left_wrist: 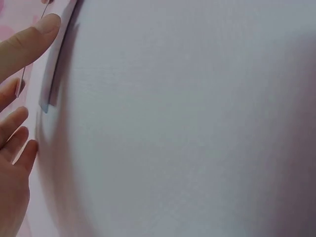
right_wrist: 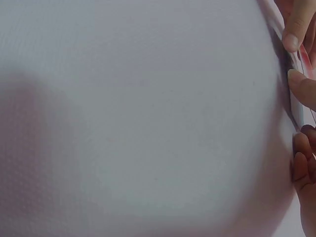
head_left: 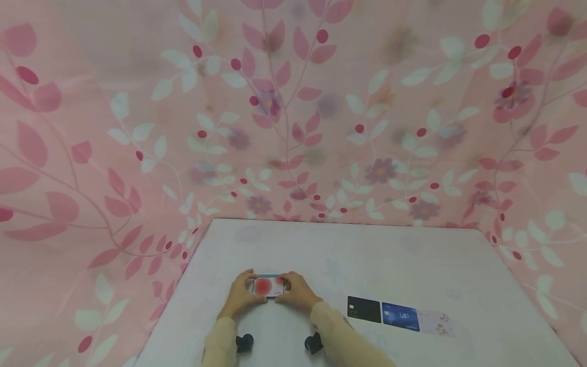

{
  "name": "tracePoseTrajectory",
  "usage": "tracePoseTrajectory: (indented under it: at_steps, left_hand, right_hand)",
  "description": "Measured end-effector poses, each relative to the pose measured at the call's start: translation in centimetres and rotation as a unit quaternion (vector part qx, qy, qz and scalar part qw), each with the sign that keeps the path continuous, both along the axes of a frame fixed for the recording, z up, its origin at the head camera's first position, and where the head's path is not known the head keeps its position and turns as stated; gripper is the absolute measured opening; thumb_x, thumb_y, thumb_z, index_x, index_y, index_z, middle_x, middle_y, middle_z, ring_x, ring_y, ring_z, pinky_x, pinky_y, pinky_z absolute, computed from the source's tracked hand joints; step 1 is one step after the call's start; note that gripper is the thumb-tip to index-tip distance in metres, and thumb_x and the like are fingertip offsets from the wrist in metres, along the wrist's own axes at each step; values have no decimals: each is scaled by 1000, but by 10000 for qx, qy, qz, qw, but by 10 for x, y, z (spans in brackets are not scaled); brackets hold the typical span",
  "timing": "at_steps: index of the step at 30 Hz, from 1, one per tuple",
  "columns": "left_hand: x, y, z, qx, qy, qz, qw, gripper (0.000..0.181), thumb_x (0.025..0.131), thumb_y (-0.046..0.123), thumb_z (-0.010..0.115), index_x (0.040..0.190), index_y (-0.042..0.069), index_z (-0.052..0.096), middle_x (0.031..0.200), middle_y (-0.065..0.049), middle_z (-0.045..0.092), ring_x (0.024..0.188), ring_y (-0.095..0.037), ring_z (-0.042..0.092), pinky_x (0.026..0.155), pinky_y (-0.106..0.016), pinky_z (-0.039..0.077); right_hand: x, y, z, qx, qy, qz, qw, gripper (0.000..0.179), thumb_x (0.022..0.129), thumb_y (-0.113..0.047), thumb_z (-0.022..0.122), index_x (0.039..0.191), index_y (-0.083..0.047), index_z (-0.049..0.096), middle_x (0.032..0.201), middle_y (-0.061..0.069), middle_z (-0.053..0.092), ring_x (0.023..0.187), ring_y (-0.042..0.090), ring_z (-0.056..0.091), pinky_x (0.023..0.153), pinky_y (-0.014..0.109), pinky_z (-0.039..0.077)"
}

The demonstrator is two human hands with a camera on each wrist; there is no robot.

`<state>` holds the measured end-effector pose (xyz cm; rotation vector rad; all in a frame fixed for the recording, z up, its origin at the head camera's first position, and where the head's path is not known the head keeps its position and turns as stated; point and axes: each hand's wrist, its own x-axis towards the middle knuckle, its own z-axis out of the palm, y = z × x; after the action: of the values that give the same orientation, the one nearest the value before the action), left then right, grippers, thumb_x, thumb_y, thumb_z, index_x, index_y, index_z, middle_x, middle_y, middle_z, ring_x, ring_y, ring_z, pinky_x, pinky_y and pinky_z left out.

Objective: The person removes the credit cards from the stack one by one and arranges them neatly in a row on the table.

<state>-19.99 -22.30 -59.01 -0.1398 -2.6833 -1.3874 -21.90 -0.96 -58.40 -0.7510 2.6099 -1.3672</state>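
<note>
Both hands on one white card with red circles, left of the table's middle, well in from the far edge. Left hand pinches its left end, right hand its right end; both grips narrow. Blue strip shows along the card's far side; can't tell if it's a second piece. Can't tell if the card clears the table. Fingertips partly hidden behind it; wrist views crop hands and card hard at the frame edge. Print too small to read. Pale card blends into the tabletop, in line with a blue card and black card toward the right edge. White table, near edge cut off; pink leaf-print cloth behind and at both sides.
</note>
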Motion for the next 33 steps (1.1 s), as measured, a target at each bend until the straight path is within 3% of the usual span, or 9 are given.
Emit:
tracePoseTrajectory:
  at_steps: [6, 11, 16, 25, 30, 33]
  left_hand:
    - [6, 7, 13, -314, 491, 10, 9983, 63, 48, 15, 92, 102, -3, 65, 95, -12, 63, 91, -29, 57, 82, -41, 48]
    - [8, 16, 18, -143, 594, -110, 9981, 61, 50, 9, 90, 103, -5, 64, 85, -7, 60, 77, -20, 53, 66, -27, 46]
    - [9, 24, 15, -48, 417, -336, 9986, 60, 54, 6, 89, 106, -5, 63, 90, -9, 63, 81, -21, 57, 73, -29, 49]
    - [12, 34, 16, 313, 325, -367, 9983, 61, 54, 8, 89, 108, -4, 63, 96, -15, 66, 87, -26, 61, 72, -28, 52]
    - [13, 38, 20, 707, 205, -583, 9956, 60, 57, 7, 88, 110, -5, 62, 103, -21, 66, 91, -33, 64, 80, -38, 54]
    - [12, 42, 22, 732, 193, -646, 9950, 59, 58, 10, 88, 110, -4, 63, 105, -21, 66, 96, -36, 64, 85, -45, 51]
  right_hand:
    - [0, 6, 2, 3, 241, 17, 9997, 61, 67, -19, 84, 118, 4, 60, 94, 5, 59, 81, 13, 51, 72, 22, 45]
    - [2, 17, 10, 139, 620, 80, 9979, 61, 68, -18, 84, 117, 6, 60, 101, 11, 63, 88, 22, 57, 79, 29, 49]
    - [5, 30, 20, 286, 446, 66, 9986, 61, 70, -18, 83, 120, 5, 58, 106, 12, 62, 93, 23, 57, 82, 34, 49]
    - [11, 46, 29, 290, 67, 148, 9994, 64, 72, -17, 81, 125, 7, 53, 111, 15, 60, 92, 26, 56, 79, 31, 50]
    - [14, 52, 31, 137, 150, 56, 9998, 64, 71, -15, 82, 123, 8, 54, 109, 16, 61, 89, 28, 57, 74, 31, 51]
    - [15, 55, 32, 121, 270, -9, 9996, 63, 70, -13, 82, 123, 8, 55, 107, 15, 62, 88, 28, 58, 73, 31, 51]
